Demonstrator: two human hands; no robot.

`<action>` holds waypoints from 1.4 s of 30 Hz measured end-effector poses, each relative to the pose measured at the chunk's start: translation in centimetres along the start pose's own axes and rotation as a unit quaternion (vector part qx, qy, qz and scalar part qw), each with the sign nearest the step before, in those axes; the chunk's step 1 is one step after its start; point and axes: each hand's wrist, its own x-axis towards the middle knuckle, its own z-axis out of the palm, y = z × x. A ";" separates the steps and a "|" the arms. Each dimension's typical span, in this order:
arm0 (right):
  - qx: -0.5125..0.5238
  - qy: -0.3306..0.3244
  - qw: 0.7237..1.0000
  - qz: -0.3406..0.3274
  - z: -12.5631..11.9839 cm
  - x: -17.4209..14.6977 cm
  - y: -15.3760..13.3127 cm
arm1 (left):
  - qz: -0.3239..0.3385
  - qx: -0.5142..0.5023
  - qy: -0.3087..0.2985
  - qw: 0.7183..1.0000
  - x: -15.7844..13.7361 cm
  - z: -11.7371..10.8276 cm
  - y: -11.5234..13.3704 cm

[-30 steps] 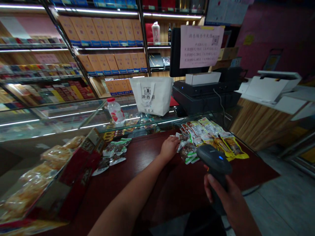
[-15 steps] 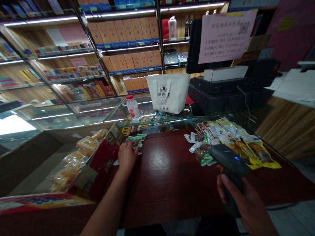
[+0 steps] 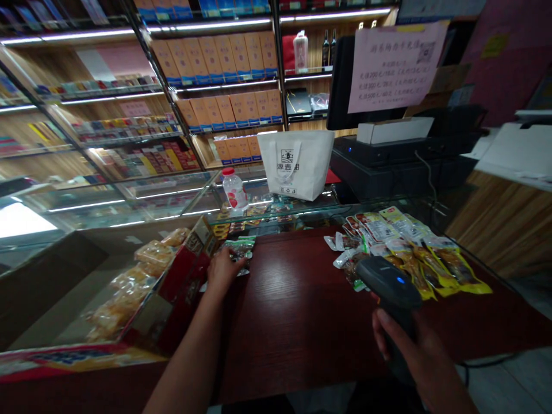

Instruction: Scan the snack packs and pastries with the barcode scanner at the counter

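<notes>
Snack packets (image 3: 236,248) sit far-left on counter (image 3: 293,310) w/ left hand (image 3: 222,269) pressed flat on them; right hand (image 3: 407,351) wrapped round scanner (image 3: 388,284) — best keep barcode side up.

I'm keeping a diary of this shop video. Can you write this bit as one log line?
left hand: on small snack packets | right hand: gripping barcode scanner | yellow packets: right on counter

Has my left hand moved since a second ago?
Yes. The left hand went from the snack packets on the right, across the wooden counter, to the green-edged packets beside the red box.
</notes>
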 end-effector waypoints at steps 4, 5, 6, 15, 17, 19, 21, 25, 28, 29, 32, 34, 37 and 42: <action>0.007 0.004 1.000 -0.001 0.0 0.0 0.2 | -0.015 -0.028 0.007 0.999 0.3 0.0 0.5; 0.007 0.003 1.000 -0.001 0.1 0.0 0.2 | -0.021 -0.034 0.010 0.999 0.3 -0.1 0.7; 0.006 0.001 1.000 0.000 0.1 0.0 0.2 | -0.029 -0.038 0.010 0.999 0.3 -0.1 0.8; -0.001 -0.025 1.000 -0.002 0.1 0.1 0.3 | -0.049 -0.049 -0.007 0.998 0.6 0.0 0.6; -0.007 -0.031 0.999 0.001 0.1 0.2 0.4 | -0.061 -0.051 0.002 0.997 0.9 0.2 0.7; -0.008 -0.036 0.999 0.004 0.1 0.2 0.4 | -0.070 -0.057 0.005 0.996 1.1 0.3 1.0; -0.008 -0.038 0.999 0.004 0.1 0.2 0.4 | -0.073 -0.066 0.001 0.995 1.4 0.3 1.3; -0.010 -0.038 0.999 0.004 0.1 0.3 0.7 | -0.064 -0.093 -0.002 0.994 1.6 0.2 1.9; -0.011 -0.053 0.999 -0.001 0.0 0.6 1.3 | -0.039 -0.129 0.009 0.991 1.2 0.0 2.3; -0.011 -0.057 0.998 -0.001 0.0 0.6 1.5 | -0.027 -0.143 0.015 0.989 0.8 0.0 2.4; 0.001 -0.047 0.999 0.002 0.3 0.7 1.5 | 0.018 -0.197 0.036 0.980 -0.8 -0.1 3.1; 0.016 -0.035 0.999 0.003 0.7 0.6 1.3 | 0.064 -0.269 0.060 0.959 -2.5 -0.3 3.9; 0.036 -0.038 0.999 0.002 1.5 0.7 0.8 | 0.142 -0.392 0.062 0.907 -6.2 -0.8 5.4; 0.055 -0.021 0.998 0.007 3.0 1.1 0.1 | 0.164 -0.478 -0.060 0.861 -12.7 -2.2 8.0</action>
